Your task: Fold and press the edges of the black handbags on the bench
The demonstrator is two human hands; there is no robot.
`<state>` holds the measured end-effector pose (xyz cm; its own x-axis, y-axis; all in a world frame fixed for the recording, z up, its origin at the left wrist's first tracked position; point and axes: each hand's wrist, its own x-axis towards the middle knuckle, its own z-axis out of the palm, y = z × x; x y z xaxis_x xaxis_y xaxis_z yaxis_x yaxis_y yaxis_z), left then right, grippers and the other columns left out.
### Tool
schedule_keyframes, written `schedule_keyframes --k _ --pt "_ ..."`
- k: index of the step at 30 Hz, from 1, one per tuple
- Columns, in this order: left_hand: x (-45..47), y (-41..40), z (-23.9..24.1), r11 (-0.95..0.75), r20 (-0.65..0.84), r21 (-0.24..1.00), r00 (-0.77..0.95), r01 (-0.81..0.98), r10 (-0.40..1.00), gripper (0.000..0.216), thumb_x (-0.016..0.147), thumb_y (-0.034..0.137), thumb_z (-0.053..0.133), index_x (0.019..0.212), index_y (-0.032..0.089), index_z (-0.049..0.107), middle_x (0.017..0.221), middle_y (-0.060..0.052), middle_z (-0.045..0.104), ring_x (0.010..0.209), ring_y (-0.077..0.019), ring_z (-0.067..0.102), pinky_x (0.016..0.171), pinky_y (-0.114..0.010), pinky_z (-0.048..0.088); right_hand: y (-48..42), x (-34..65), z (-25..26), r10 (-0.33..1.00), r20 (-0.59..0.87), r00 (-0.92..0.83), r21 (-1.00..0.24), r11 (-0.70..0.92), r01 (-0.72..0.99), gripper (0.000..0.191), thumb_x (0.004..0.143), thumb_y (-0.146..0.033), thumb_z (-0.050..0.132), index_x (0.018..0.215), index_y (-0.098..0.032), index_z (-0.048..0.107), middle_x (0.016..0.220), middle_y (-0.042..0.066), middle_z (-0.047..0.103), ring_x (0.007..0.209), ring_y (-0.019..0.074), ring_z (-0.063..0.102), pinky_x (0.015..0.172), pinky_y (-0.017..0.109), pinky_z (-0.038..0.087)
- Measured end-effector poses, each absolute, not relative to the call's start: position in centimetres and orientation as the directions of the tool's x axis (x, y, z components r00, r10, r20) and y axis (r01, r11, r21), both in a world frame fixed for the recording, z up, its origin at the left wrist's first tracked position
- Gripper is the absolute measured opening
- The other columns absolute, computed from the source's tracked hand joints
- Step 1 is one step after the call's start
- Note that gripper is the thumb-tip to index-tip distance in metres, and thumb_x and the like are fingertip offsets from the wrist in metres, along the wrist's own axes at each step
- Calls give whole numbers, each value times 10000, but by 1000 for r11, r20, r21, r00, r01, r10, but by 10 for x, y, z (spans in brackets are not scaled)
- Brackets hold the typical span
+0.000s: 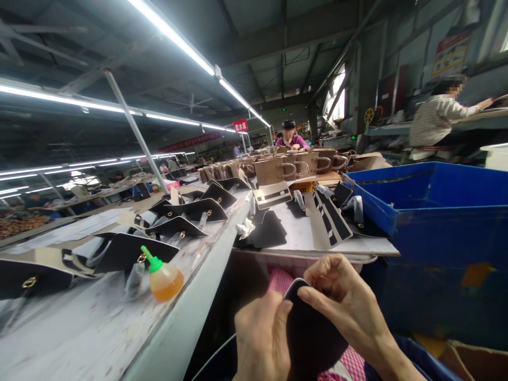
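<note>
Between my two hands, over my lap, is a black leather-like panel with a rounded, pale-edged top. My left hand grips its left edge, thumb pressed on the black face. On the upper right edge, my right hand pinches the panel between thumb and curled fingers. The lower part of the panel runs out of view. Ahead of my hands, a pale table top holds dark flat pieces and a beige panel with black strips.
A glue bottle with a green cap stands on the left table, near several black bag pieces. A big blue bin is close on the right. Brown bags line the table ahead. One person faces me; another sits right.
</note>
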<state>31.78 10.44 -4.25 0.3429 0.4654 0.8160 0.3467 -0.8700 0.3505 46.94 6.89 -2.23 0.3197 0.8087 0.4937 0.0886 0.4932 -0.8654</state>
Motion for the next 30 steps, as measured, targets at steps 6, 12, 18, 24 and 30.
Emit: schedule_keyframes --k 6,12,18,24,30 --pt "312 114 -44 -885 754 346 468 312 460 233 938 109 443 722 195 462 598 33 469 524 -93 460 536 -226 319 68 490 -3 867 498 -4 -776 448 444 352 914 -395 566 635 -183 603 562 -24 548 523 100 462 484 213 347" --pt "319 129 -32 -733 687 680 344 5 640 433 984 308 436 576 177 375 540 53 329 491 -70 310 478 -219 247 89 502 7 867 448 -218 -856 486 176 334 933 -467 533 1012 -197 714 950 60 721 872 206 677 799 311 540" --pt "329 145 -16 -640 733 679 286 -360 617 669 895 664 426 428 200 306 380 34 356 402 -91 372 476 -253 417 116 479 -14 768 466 -439 -780 591 206 317 868 -492 618 940 -204 730 887 -2 703 828 183 656 766 279 526" --pt "259 142 -10 -256 475 849 457 -462 752 717 825 785 357 1139 233 690 1205 -119 706 1059 -297 687 895 -462 557 116 489 -16 809 515 -282 -660 585 472 315 894 -441 625 717 -181 624 686 -11 602 634 133 535 575 232 410" --pt "230 134 -26 -492 437 857 290 154 851 455 808 503 690 1198 270 663 1134 -52 736 922 -231 711 793 -276 564 111 497 -9 791 530 -306 -459 571 681 175 914 -297 632 787 -178 649 784 16 659 703 148 599 644 249 436"
